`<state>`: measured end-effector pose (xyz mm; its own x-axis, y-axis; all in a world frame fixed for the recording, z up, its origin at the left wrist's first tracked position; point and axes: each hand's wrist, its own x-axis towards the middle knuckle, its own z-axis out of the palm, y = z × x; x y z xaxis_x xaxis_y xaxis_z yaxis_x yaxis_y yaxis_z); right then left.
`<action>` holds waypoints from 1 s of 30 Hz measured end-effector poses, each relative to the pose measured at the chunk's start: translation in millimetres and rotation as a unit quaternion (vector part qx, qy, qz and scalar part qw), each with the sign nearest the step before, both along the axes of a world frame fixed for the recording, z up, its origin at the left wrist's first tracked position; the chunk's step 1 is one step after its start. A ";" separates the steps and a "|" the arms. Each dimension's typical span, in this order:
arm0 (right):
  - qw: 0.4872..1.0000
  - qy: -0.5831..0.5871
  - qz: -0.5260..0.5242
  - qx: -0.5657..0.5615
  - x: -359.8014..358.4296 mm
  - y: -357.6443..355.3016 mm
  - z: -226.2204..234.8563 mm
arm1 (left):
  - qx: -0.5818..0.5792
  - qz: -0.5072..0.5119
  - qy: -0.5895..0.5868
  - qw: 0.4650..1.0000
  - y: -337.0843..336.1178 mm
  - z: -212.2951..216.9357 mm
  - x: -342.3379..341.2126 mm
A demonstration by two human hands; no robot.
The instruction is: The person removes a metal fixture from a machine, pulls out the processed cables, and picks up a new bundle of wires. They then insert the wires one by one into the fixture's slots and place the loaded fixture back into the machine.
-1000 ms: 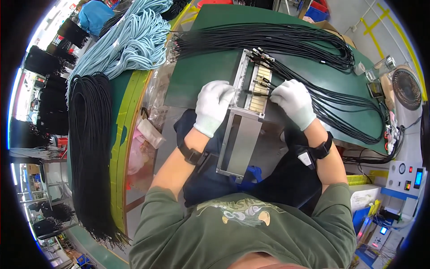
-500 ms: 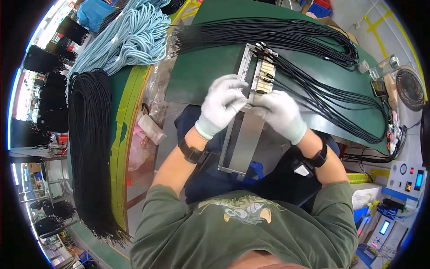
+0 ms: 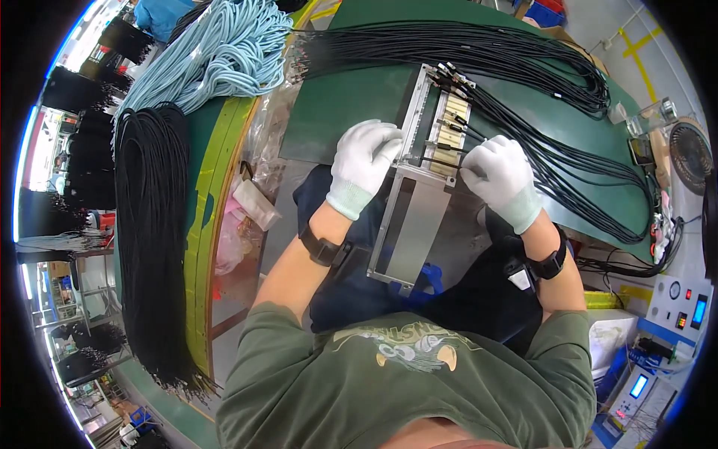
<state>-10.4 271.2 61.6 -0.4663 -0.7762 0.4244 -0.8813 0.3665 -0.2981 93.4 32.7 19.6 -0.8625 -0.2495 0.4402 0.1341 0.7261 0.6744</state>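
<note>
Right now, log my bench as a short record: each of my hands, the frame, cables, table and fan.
Left hand: white-gloved, at frame's left side; grip unclear
Right hand: white-gloved, at frame's right side; grip unclear
Metal frame: holds a row of pale blocks
Black cables: extend rightward from frame
Light blue cables: piled, upper left
Table: green
Fan: far right
</note>
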 end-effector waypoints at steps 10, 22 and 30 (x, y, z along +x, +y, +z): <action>0.998 0.061 0.005 0.011 2.7 -2.8 -2.9 | 0.043 -0.030 -0.040 0.998 -3.3 -0.6 -0.7; 0.998 0.057 0.007 0.011 5.7 0.8 -7.9 | -0.192 -0.154 -0.008 0.969 16.5 4.4 -2.8; 0.992 0.073 -0.096 0.045 -17.0 1.0 -7.8 | -0.232 -0.103 0.003 0.967 22.1 2.4 -5.1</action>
